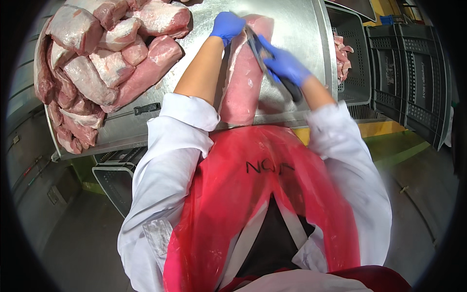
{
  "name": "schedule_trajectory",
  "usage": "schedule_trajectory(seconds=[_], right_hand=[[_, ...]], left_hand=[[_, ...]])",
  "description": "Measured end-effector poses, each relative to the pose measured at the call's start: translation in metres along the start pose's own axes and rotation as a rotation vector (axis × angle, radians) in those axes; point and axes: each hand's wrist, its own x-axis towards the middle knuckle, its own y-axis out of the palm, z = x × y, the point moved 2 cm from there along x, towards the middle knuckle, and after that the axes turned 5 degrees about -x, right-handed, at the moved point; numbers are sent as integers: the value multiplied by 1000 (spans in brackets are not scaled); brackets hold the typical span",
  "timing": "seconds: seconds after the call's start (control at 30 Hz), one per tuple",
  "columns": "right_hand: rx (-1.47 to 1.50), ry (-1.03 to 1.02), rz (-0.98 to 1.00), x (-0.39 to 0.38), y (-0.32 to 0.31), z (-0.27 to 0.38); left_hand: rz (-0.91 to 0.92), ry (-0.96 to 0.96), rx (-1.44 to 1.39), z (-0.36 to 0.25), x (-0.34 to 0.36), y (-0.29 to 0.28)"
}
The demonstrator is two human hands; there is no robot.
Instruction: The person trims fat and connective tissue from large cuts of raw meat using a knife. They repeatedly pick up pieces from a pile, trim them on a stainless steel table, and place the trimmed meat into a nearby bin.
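Observation:
A long pink pork loin lies lengthwise on the metal table in front of me, with a pale fatty strip along its left edge. My left hand, in a blue glove, is closed at the far left end of the loin and pinches its edge; the fingertips are partly hidden. In my blue-gloved right hand is a knife. Its blade points away from me and lies against the upper right part of the loin, while its dark handle sticks out below the hand. Blur softens the right hand.
Many pieces of meat are heaped at the left of the metal table. A black-handled tool lies near its front edge. At right, a grey crate holds meat trimmings, beside stacked dark crates. Another crate stands below left.

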Motion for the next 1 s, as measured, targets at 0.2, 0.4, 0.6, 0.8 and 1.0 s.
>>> schedule_trajectory(seconds=[0.2, 0.4, 0.6, 0.8, 1.0], right_hand=[[279, -9, 38, 26, 2, 0], [145, 73, 130, -37, 18, 2], [76, -15, -8, 14, 27, 7], [-57, 27, 57, -44, 38, 16], [-149, -49, 34, -43, 56, -13]], left_hand=[[11, 136, -58, -22, -2, -10], [-39, 172, 77, 6, -8, -26], [40, -296, -636, -95, -57, -83], [-131, -209, -569, -77, -64, -87], [-160, -249, -566, -92, -70, -97]])
